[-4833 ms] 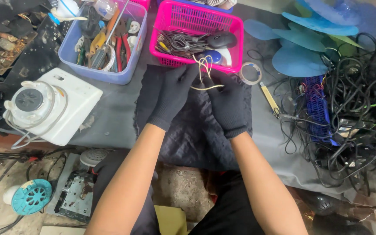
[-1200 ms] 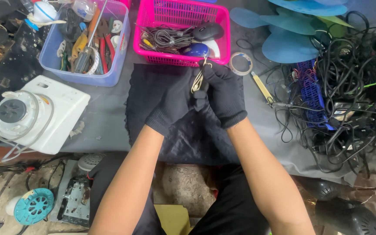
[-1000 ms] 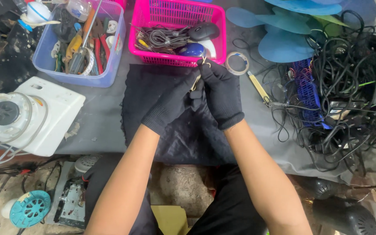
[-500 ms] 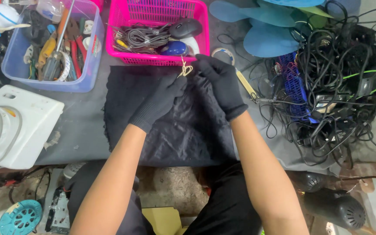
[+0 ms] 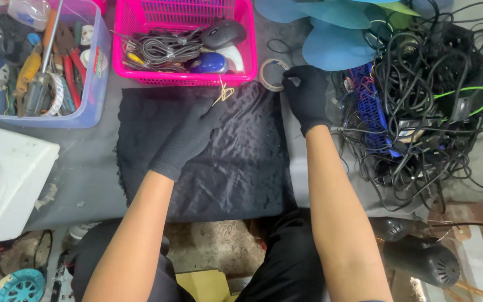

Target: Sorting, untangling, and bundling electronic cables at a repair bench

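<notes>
Left hand (image 5: 188,137) pinching small looped wire (image 5: 223,92); right hand (image 5: 307,95) gripping tape ring (image 5: 272,74) beside pink basket (image 5: 141,33).

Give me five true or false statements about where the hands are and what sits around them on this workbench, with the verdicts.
1. The left hand in a black glove holds a small coil of pale yellowish wire at its fingertips. True.
2. The right hand rests inside the pink plastic basket. False: it is to the right of the basket, at the roll of clear tape.
3. A dark computer mouse lies in the pink basket. True.
4. The black cloth is spread under the left hand. True.
5. The tangle of black cables sits left of the blue plastic bin of tools. False: the cables are at the far right.
</notes>
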